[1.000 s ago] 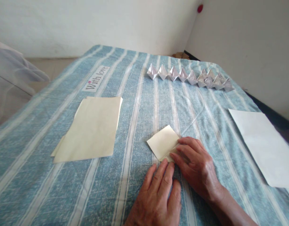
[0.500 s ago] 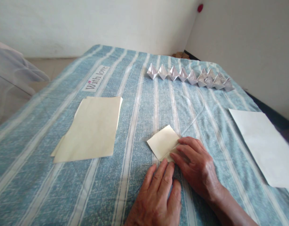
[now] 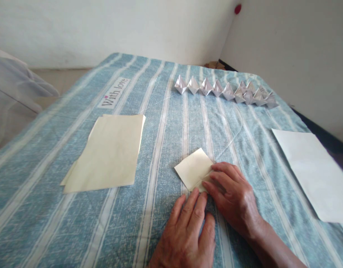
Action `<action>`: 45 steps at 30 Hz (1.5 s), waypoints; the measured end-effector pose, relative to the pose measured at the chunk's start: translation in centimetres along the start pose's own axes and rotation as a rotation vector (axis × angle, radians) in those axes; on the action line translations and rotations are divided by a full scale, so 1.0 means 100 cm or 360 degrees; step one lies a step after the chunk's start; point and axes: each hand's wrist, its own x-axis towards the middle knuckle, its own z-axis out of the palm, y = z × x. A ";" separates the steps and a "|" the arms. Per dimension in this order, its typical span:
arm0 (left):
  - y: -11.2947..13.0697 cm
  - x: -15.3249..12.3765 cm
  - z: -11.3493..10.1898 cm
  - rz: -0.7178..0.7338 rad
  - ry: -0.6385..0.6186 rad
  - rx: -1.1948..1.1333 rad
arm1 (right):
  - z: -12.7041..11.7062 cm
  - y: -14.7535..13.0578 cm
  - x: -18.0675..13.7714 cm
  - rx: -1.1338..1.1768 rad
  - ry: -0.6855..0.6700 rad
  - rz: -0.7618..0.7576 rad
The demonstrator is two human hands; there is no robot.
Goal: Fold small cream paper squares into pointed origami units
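Note:
A small cream folded paper square [image 3: 193, 167] lies on the blue striped cloth [image 3: 165, 123]. My right hand [image 3: 233, 196] rests flat on its near right corner, fingers pressing the fold. Just below the square, my left hand [image 3: 188, 230] lies flat on the cloth, and its fingertips touch the paper's near edge. Neither hand lifts the paper.
A stack of cream sheets [image 3: 108, 152] lies to the left. A white sheet [image 3: 313, 173] lies at the right edge. Several folded silver paper shapes [image 3: 225, 91] form a row at the far side. A label reading "With love" [image 3: 114, 92] is sewn on the cloth. White walls stand behind.

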 end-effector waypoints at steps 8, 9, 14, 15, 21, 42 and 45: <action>0.000 -0.003 0.003 0.0009 0.0016 -0.0005 | 0.000 0.000 0.001 -0.0007 0.0004 -0.0009; 0.000 -0.003 0.004 0.0004 0.0019 -0.0002 | 0.000 0.000 0.001 -0.0003 0.0003 -0.0009; 0.002 -0.002 0.004 -0.0007 0.0034 0.0023 | 0.000 0.000 0.000 -0.0005 0.0020 -0.0024; 0.002 -0.002 0.004 -0.0011 0.0029 0.0028 | 0.001 0.000 0.000 -0.0011 0.0019 -0.0026; 0.003 -0.001 0.003 0.0000 0.0030 0.0076 | 0.002 0.000 0.001 -0.0031 0.0060 -0.0024; 0.004 -0.004 0.005 -0.0023 -0.0004 0.0095 | 0.003 -0.001 0.000 -0.0054 0.0066 -0.0047; 0.004 -0.004 0.004 -0.0019 -0.0008 0.0094 | 0.003 -0.001 0.000 -0.0068 0.0073 -0.0045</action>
